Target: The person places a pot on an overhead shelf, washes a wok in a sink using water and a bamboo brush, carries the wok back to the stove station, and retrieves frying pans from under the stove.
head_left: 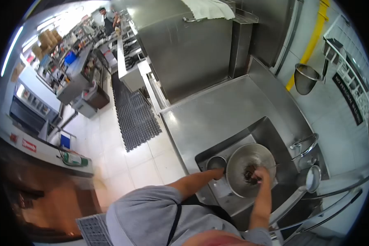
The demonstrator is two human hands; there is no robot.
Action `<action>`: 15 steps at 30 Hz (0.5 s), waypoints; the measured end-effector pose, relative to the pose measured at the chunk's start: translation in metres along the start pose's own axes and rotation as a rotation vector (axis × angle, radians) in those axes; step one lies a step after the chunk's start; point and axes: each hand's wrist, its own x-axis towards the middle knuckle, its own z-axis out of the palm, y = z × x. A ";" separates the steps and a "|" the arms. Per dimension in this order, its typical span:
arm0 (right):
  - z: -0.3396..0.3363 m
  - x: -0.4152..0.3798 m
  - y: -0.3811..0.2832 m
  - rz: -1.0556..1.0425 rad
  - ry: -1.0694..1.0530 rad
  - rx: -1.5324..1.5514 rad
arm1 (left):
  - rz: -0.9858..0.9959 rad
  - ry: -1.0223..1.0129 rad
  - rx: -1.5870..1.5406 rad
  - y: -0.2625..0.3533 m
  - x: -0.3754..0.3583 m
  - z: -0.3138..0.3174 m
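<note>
A large round metal bowl (238,162) stands in the steel sink (270,135). My left hand (219,174) is right at the bowl's left rim, its fingers hidden from view. Beside that hand a smaller dark-bottomed round pot (215,162) sits in the sink's left part. Inside the bowl, my right hand (259,174) is closed around the edge of a dark brown clump (249,174). The clump lies near the middle of the bowl's bottom; what it is I cannot tell.
A faucet (305,146) rises at the sink's right edge, with a metal container (311,178) near it. The steel drainboard (217,110) extends behind. A mesh strainer (306,78) hangs on the wall. A black floor mat (137,119) lies left; a person (107,21) stands far off.
</note>
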 end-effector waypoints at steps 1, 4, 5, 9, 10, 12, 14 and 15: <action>0.004 -0.023 -0.002 0.015 -0.012 -0.038 | -0.017 -0.010 0.032 -0.005 -0.009 -0.006; 0.055 -0.028 0.058 -0.207 0.391 -0.392 | -0.041 -0.041 0.010 -0.003 -0.003 -0.005; 0.063 -0.042 0.065 -0.150 0.436 -0.405 | -0.036 -0.042 -0.015 0.002 -0.006 -0.006; 0.110 -0.089 0.053 -0.026 0.511 -0.378 | -0.068 -0.036 -0.118 0.008 -0.021 -0.012; 0.121 -0.096 0.053 0.014 0.448 -0.363 | -0.026 0.045 -0.142 0.003 -0.018 -0.004; 0.142 -0.110 0.042 -0.069 0.429 -0.407 | 0.009 0.101 -0.083 -0.007 -0.005 0.007; 0.157 -0.097 0.032 -0.142 0.411 -0.417 | 0.056 0.270 0.048 -0.025 0.022 0.034; 0.167 -0.084 0.029 -0.198 0.372 -0.452 | 0.056 0.369 0.073 -0.026 0.022 0.038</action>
